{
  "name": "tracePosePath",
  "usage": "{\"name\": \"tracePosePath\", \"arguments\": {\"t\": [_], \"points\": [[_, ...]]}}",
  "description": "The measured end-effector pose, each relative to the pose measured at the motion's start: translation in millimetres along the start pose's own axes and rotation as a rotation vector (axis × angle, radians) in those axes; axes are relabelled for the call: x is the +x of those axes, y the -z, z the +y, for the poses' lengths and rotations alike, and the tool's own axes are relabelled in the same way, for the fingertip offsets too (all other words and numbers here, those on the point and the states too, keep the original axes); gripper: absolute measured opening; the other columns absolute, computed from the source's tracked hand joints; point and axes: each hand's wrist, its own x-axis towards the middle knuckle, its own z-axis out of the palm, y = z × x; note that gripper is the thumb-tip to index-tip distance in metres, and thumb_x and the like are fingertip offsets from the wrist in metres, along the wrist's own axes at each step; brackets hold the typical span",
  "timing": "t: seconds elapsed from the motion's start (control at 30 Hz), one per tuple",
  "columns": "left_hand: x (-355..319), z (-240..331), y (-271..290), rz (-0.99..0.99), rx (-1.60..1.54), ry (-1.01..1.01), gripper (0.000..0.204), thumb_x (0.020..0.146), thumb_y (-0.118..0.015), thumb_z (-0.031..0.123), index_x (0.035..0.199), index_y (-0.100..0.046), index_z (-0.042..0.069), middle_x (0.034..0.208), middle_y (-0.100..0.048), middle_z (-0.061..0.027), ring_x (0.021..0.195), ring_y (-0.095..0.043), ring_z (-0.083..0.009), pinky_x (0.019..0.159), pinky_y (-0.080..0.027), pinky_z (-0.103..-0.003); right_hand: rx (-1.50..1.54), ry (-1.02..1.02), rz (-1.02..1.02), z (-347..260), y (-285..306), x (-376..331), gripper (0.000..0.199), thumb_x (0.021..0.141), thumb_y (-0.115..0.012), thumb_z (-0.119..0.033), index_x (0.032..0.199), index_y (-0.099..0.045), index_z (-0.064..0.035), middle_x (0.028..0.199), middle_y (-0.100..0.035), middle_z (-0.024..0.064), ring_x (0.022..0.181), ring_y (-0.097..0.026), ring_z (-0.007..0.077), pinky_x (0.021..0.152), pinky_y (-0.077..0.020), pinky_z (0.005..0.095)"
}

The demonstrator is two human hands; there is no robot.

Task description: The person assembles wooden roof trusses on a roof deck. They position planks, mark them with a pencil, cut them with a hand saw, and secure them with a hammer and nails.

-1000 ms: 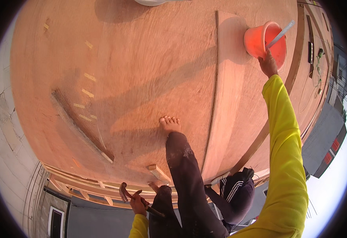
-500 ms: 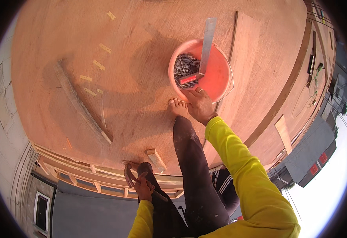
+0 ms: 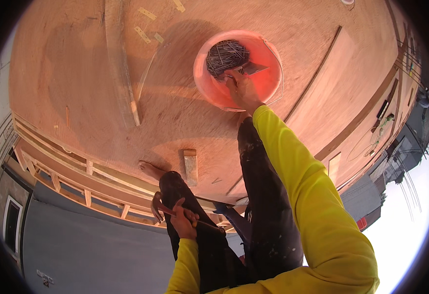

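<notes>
A pink bucket [image 3: 202, 83] stands on the plywood, with a heap of nails [image 3: 226, 56] inside it. My right hand [image 3: 244, 90] reaches down into it, fingers bent together at the near edge of the heap. What those fingertips hold, if anything, I cannot make out. Beside them leans a metal square [image 3: 253, 68], partly hidden by the hand. Lower left, my left hand [image 3: 184, 223] is wrapped round the handle of a hammer [image 3: 156, 207], its head pointing left, close to my left leg.
A short wood block [image 3: 190, 166] lies on the plywood [image 3: 175, 115] near my left foot [image 3: 152, 169]. Beyond are a long wood strip [image 3: 119, 59] and yellow hinge-like plates [image 3: 142, 34]. A plank [image 3: 317, 73] lies right of the bucket. Timber framing [image 3: 88, 169] runs along the near-left edge.
My right hand has gone from the bucket's rim down into the nails. The square no longer stands up above the rim. The view has shifted, and the left hand still grips the hammer.
</notes>
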Motion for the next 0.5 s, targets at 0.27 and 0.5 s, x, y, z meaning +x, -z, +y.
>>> {"name": "tracePosePath", "arguments": {"t": [0.27,0.5], "points": [[8.8,-38.6,21.1,0.016,-0.155,0.12,0.034,0.101,-0.045,0.02,0.124,-0.057,-0.002,0.059,-0.041,-0.0017,0.049,-0.042,-0.0133,0.052,-0.046,-0.034,-0.51,-0.107,0.209,23.6,-45.2,80.3,0.026,0.093,-0.061,-0.021,0.108,-0.068,-0.0012,0.089,-0.071,0.0255,0.086,-0.07,0.0416,0.08,-0.0553,0.0477],[24.4,-47.1,20.9,-0.035,-0.187,0.16,0.033,0.1,-0.051,0.022,0.126,-0.057,0.003,0.062,-0.039,0.0008,0.049,-0.04,-0.0112,0.051,-0.043,-0.031,-0.454,-0.091,0.163,8.9,-15.5,75.2,0.026,0.089,-0.067,-0.025,0.101,-0.075,-0.0035,0.089,-0.074,0.0185,0.084,-0.073,0.0331,0.072,-0.0578,0.0425]]}}
